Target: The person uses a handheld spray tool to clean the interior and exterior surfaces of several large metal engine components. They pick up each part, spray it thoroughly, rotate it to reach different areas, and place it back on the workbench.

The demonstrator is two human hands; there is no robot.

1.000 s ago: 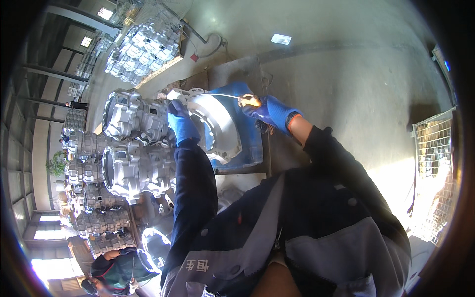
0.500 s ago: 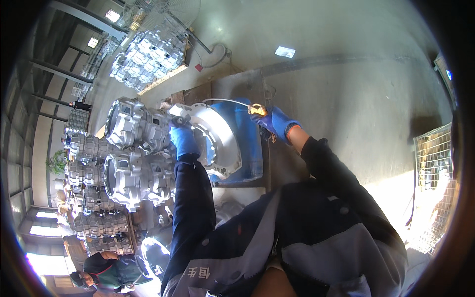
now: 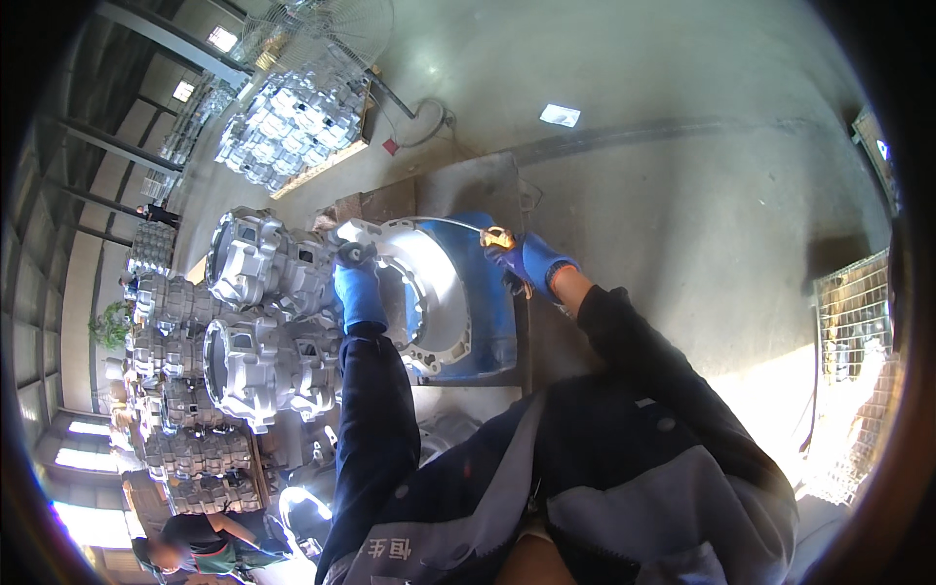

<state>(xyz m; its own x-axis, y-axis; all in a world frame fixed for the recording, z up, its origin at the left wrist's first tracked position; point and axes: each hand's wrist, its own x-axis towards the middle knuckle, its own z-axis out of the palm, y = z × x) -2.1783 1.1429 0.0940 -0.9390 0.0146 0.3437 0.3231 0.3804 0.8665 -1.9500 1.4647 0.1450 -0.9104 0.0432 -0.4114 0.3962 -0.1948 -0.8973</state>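
Note:
A silver ring-shaped metal housing (image 3: 450,292) with a bolt-hole flange rests on a blue support (image 3: 495,336). My left hand (image 3: 359,278), in a blue and dark glove, closes on the housing's left upper edge, next to other castings. My right hand (image 3: 526,258), gloved the same way, is wrapped round the yellow handle of a hand tool (image 3: 498,238). From that handle a thin, slightly curved metal rod reaches left over the housing's upper rim. I cannot make out the rod's far tip or whether it touches the metal.
Silver gearbox castings (image 3: 249,366) stand close on the left, with stacks behind them. A loaded pallet (image 3: 292,127) and a fan (image 3: 317,34) are at the far left. White paper (image 3: 560,115) lies on the floor. A wire cage (image 3: 853,322) stands right; another person (image 3: 210,541) bends at lower left.
The view has shifted a little, so the housing and both hands sit lower. My right hand with the tool has moved slightly left. The other person's arm has changed position.

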